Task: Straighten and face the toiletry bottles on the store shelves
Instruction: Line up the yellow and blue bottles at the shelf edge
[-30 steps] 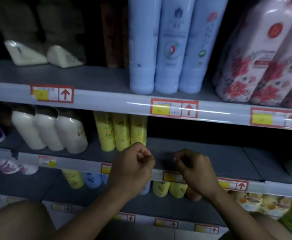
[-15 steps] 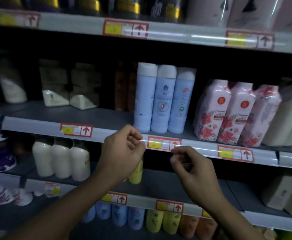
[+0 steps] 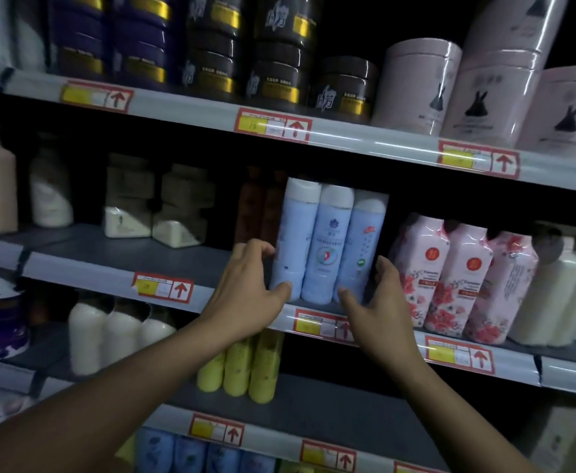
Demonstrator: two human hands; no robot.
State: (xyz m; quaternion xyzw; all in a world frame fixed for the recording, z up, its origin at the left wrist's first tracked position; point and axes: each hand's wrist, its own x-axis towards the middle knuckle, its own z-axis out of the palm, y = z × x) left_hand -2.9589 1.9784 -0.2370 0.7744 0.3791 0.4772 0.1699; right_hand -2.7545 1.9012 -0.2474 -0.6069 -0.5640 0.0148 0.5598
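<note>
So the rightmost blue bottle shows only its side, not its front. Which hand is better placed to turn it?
Probably the right hand: its grip is already at that bottle. The left hand is at the leftmost bottle.

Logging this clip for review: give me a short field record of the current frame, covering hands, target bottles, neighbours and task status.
setting: store shelving, dim light
target: three light blue bottles, upright, side by side on the middle shelf
left hand: fingers curled round the leftmost blue bottle
right hand: fingers round the rightmost blue bottle, near its base
right neighbours: pink floral bottles
shelf below: yellow bottles
status: blue trio being squared up; labels not all facing front
</note>
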